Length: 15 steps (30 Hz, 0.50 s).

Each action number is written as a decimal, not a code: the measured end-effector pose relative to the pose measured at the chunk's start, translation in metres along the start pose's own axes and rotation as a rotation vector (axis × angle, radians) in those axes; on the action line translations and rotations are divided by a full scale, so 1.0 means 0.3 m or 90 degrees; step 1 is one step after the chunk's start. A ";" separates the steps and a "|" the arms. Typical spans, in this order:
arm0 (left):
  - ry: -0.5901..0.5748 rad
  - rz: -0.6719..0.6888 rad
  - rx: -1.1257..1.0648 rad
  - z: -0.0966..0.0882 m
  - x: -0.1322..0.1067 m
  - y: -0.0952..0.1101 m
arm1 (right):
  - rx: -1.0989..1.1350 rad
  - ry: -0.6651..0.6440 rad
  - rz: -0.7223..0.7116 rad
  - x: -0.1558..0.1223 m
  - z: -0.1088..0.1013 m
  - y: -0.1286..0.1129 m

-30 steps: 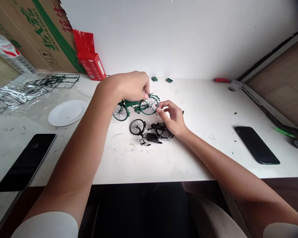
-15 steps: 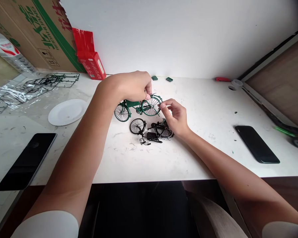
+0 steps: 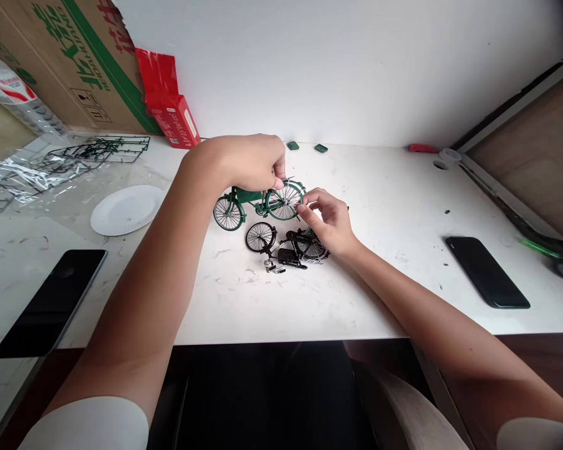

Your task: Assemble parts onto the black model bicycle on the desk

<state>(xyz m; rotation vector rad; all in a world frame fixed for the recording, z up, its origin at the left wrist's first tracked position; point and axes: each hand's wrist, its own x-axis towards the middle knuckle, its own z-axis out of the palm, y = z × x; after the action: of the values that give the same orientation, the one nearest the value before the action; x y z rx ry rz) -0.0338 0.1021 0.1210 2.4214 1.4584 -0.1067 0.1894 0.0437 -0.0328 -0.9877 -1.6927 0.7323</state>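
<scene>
A green model bicycle (image 3: 278, 204) stands upright on the white table, its front wheel toward the left. From above, my left hand (image 3: 258, 164) is closed on its upper part by the rear wheel; the hand hides the saddle and handlebars. My right hand (image 3: 331, 220) pinches at the rear edge of that wheel with thumb and forefinger, and any small part between them is hidden. Just in front, a black model bicycle (image 3: 288, 257) lies on its side, its rear wheel partly behind my right hand.
Phones lie at left (image 3: 51, 303) and right (image 3: 488, 272). A white paper plate (image 3: 126, 212) and dark sprue frames (image 3: 107, 149) on plastic are at left. Behind stand a red box (image 3: 176, 122) and a carton (image 3: 89, 69). Two green pieces (image 3: 321, 148) lie near the wall.
My right fingers have shifted slightly left and down along the green bicycle's rear wheel. The green bicycle's front wheel has moved slightly left. My left hand keeps its hold.
</scene>
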 end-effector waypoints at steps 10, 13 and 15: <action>0.008 -0.016 0.003 -0.005 -0.007 -0.006 | -0.016 0.004 0.005 -0.001 -0.001 -0.009; 0.021 -0.023 0.004 -0.003 -0.009 -0.011 | -0.027 -0.006 -0.007 -0.001 -0.002 -0.005; 0.020 -0.017 0.008 0.000 -0.008 -0.011 | -0.022 -0.007 -0.019 -0.001 -0.002 -0.002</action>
<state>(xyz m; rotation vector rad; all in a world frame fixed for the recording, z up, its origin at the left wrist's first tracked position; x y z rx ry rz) -0.0380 0.1015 0.1208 2.4242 1.5088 -0.0856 0.1898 0.0431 -0.0324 -0.9814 -1.7311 0.6916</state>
